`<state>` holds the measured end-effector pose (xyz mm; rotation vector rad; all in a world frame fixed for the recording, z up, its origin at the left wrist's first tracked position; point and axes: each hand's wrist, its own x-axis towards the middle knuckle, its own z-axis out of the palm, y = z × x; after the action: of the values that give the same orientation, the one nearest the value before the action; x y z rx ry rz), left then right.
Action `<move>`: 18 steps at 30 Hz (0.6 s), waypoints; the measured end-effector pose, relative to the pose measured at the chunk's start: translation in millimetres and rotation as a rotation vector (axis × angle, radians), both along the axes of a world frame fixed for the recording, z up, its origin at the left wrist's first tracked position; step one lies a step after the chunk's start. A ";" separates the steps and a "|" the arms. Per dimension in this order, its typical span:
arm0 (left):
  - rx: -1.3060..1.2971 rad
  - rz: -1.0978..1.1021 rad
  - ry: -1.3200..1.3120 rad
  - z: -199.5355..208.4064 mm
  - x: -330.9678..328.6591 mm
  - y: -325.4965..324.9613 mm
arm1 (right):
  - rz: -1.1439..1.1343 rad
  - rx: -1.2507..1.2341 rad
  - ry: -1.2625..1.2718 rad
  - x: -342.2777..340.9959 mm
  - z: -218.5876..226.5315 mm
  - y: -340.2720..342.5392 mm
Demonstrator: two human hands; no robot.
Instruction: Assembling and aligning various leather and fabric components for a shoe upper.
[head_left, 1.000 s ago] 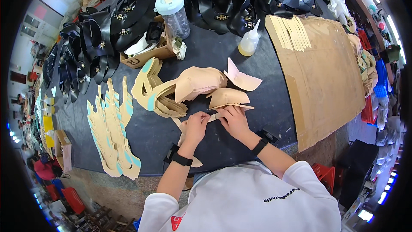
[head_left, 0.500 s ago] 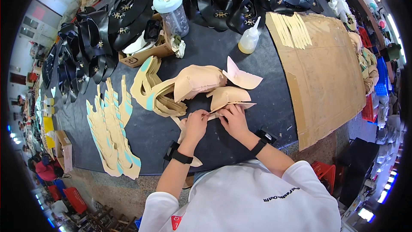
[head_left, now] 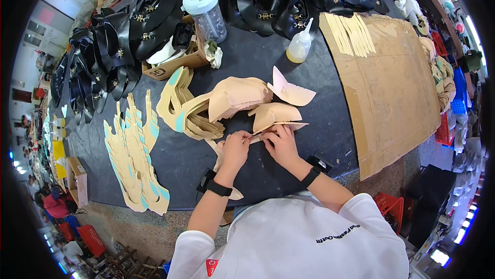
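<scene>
At the front middle of the table, my left hand point(head_left: 235, 150) and my right hand point(head_left: 281, 146) work close together, fingertips pinched on the edge of a beige shoe-upper piece point(head_left: 223, 161). Its long strip runs past my left wrist toward the front edge. Just beyond my right fingers, a folded pinkish-tan upper point(head_left: 277, 116) touches the held edge; where the two meet is partly hidden by my fingers. Farther back lie a stack of pinkish-tan uppers point(head_left: 240, 94) and a pale pink piece point(head_left: 292, 91). Beside them, curved beige pieces with light blue patches point(head_left: 185, 111) are stacked.
More strap-shaped beige pieces point(head_left: 135, 165) lie at left. A glue bottle with a nozzle point(head_left: 299, 47), a lidded tumbler point(head_left: 207, 18) and a small carton point(head_left: 165, 70) stand farther back. Black shoes point(head_left: 263, 3) line the far edge. Cardboard point(head_left: 386, 103) with pale strips point(head_left: 353, 36) covers the right.
Hardly anything differs. Both hands keep the same grip and place, with only a very slight shift of the whole view.
</scene>
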<state>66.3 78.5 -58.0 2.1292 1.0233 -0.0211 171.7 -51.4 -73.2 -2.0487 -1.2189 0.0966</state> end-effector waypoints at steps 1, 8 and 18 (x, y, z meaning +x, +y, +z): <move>0.000 0.000 0.001 -0.1 0.2 0.1 | -0.007 0.001 -0.001 -0.1 0.4 0.2; 0.009 -0.011 0.028 2.5 2.6 0.9 | -0.010 0.012 -0.017 -1.2 1.9 -0.2; 0.001 -0.006 -0.010 -12.7 -0.2 1.8 | 0.112 -0.163 -0.366 -14.8 8.3 -2.3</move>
<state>66.1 80.3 -70.6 2.1313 1.0109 -0.0135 156.9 -53.8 -64.9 -2.2016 -1.5952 -0.1376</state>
